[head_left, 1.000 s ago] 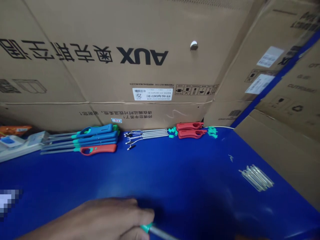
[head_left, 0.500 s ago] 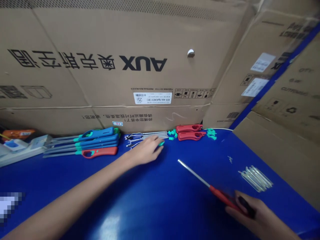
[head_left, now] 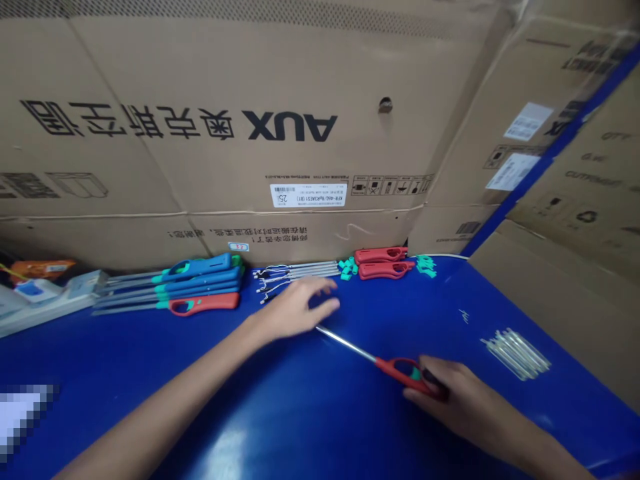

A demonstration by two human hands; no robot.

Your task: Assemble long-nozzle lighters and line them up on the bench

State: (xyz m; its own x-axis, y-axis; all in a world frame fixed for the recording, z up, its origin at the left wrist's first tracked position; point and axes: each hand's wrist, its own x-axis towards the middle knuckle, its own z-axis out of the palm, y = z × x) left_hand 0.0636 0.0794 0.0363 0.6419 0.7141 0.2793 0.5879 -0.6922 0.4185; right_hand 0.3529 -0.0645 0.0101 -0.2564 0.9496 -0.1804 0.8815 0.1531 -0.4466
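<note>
My right hand (head_left: 450,397) is closed on the red handle of a long lighter (head_left: 400,368) that lies low over the blue table (head_left: 310,413). Its metal tube (head_left: 345,340) points up-left, and the tip reaches my left hand (head_left: 297,308). That hand rests on the table with its fingers spread, just in front of a small row of metal tubes with wires (head_left: 300,271). I can make out nothing held in it.
A stack of finished blue and red long lighters (head_left: 200,283) lies at the back left. Two red handles (head_left: 383,262) and teal caps (head_left: 426,265) sit against the cardboard boxes (head_left: 250,100). A bundle of thin rods (head_left: 517,345) lies right; a white strip (head_left: 45,297) far left.
My right hand has swung the red lighter left so its tube tip meets my left hand. The left hand drew back slightly from the tubes and spread its fingers; the teal cap no longer shows.
</note>
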